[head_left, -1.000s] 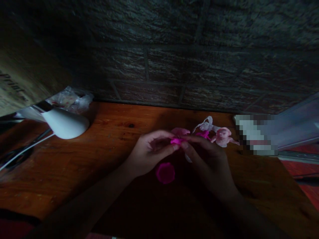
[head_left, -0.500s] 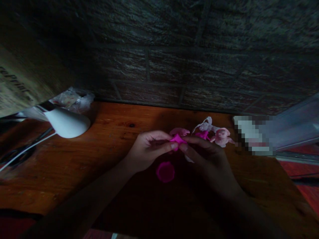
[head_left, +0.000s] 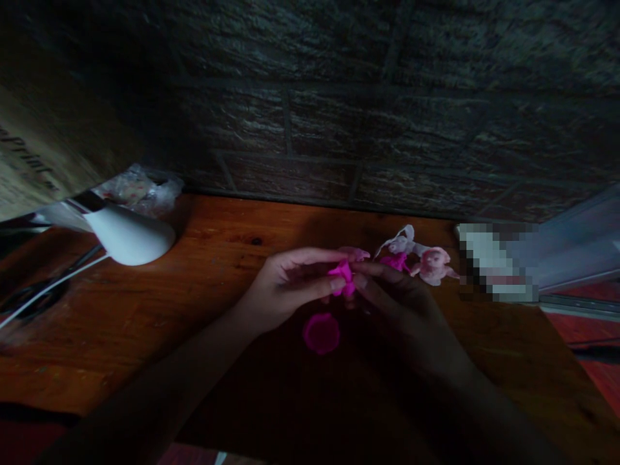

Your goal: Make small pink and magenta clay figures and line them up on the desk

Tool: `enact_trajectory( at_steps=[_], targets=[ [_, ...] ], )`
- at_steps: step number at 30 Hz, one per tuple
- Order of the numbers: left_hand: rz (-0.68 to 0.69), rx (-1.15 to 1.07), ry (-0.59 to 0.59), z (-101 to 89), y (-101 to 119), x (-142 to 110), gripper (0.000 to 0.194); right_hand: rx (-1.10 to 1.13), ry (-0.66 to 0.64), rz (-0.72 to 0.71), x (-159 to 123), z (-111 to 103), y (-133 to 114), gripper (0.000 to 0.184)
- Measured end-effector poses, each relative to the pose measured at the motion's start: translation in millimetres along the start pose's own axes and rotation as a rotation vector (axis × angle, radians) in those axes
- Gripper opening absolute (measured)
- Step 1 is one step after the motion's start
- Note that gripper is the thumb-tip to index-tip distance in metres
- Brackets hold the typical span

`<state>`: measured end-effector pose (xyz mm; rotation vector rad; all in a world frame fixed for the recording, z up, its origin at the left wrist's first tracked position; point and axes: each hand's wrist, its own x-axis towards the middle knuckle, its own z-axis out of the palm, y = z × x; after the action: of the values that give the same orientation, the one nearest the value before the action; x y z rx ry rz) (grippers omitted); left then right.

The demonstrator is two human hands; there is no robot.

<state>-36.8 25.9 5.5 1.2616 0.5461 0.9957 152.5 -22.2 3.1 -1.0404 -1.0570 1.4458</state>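
Observation:
Between both hands is a small, bright pink crumpled piece, perhaps paper or cloth, pinched at its edges. My left hand grips its left side with thumb and fingers. My right hand, in deeper shadow, pinches the right side. A round magenta disc lies flat on the table just below the hands. Behind the fingers a pale pink piece is partly hidden. To the right of it lie a magenta crumpled piece, a whitish ruffled one and a light pink one.
On the left of the wooden table stands a white cone-shaped object with a white cord. Behind it are a clear plastic bag and a printed cardboard box. A dark brick-patterned wall rises at the back.
The pink piece between my fingers has been gathered from a flatter, pointed shape into a narrower, folded one. Both hands stay in nearly the same place.

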Motion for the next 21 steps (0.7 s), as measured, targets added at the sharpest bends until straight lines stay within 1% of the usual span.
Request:
enact_trajectory(
  at_steps=[3, 7, 8, 11, 13, 15, 17, 19, 21],
  targets=[
    [0.024, 0.002, -0.014, -1.1, 1, 1, 0.024, 0.127, -0.025, 0.077, 0, 3, 4, 0.023],
    [0.115, 0.059, -0.001, -2.4, 2, 1, 0.025, 0.217, -0.028, 0.115, -4, 13, 9, 0.015],
    [0.136, 0.076, 0.011, -2.4, 2, 1, 0.023, 0.238, -0.031, 0.125, -5, 16, 9, 0.017],
    [0.219, 0.187, 0.108, -1.4, 2, -1, 0.014, 0.292, -0.053, 0.153, -7, 20, 9, 0.021],
    [0.307, 0.324, 0.182, -0.4, 2, -3, 0.013, 0.303, -0.050, 0.189, -7, 21, 8, 0.021],
    [0.406, 0.465, 0.219, 0.4, 2, -4, 0.015, 0.307, -0.017, 0.227, -6, 20, 8, 0.023],
    [0.479, 0.547, 0.208, 0.9, 1, -5, 0.018, 0.314, 0.025, 0.239, -5, 19, 9, 0.021],
    [0.517, 0.557, 0.150, 1.2, 1, -5, 0.021, 0.326, 0.062, 0.212, -5, 18, 11, 0.019],
    [0.533, 0.557, 0.086, 1.7, 0, -5, 0.027, 0.337, 0.072, 0.175, -5, 19, 14, 0.019]
  ],
)
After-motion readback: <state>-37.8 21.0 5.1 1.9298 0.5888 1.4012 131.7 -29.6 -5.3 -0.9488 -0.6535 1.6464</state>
